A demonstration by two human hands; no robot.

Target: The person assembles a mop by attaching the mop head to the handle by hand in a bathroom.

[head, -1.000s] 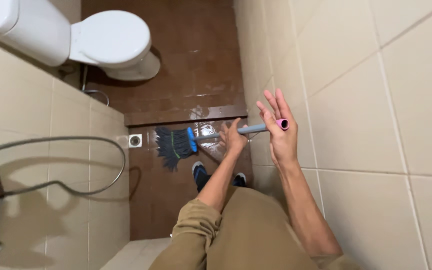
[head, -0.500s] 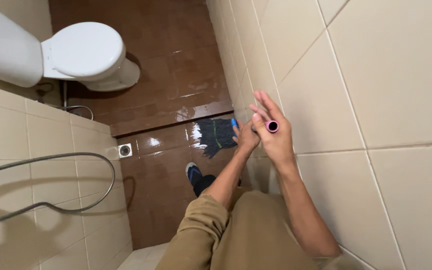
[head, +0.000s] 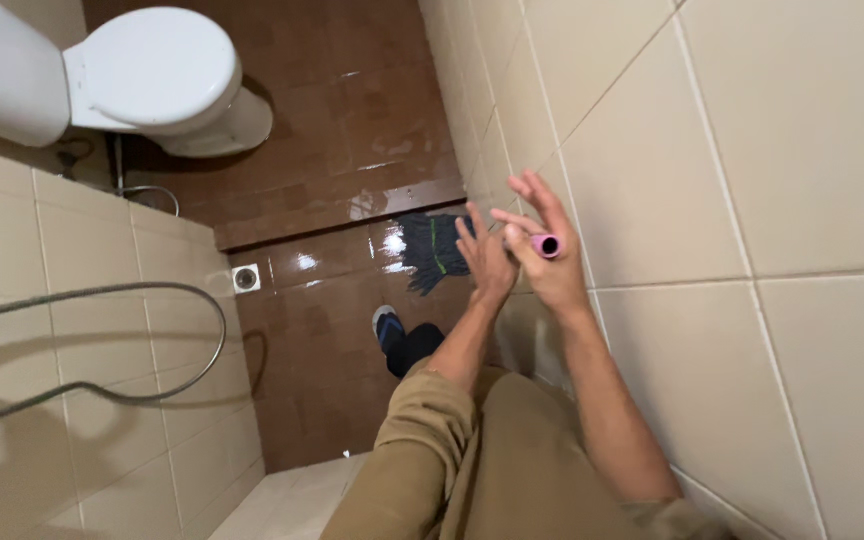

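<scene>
A glossy, dark brown tiled floor [head: 352, 130] catches white glare patches beside the dark navy string mop head [head: 430, 252], which carries one bright green stitched band across its strands. Right of the mop head, the mop's round pink handle cap [head: 547, 245] shows a black centre. Left of the mop head sit a small square white-framed floor drain [head: 246, 279] and, above it, a plain glossy white ceramic toilet [head: 157, 80]. Pale beige square wall tiles with lighter grout lines [head: 752, 150] frame the mop head on both sides. Below the mop head: a blue-and-black sandal with pale edging [head: 388, 328] and plain khaki trousers [head: 492, 460].
</scene>
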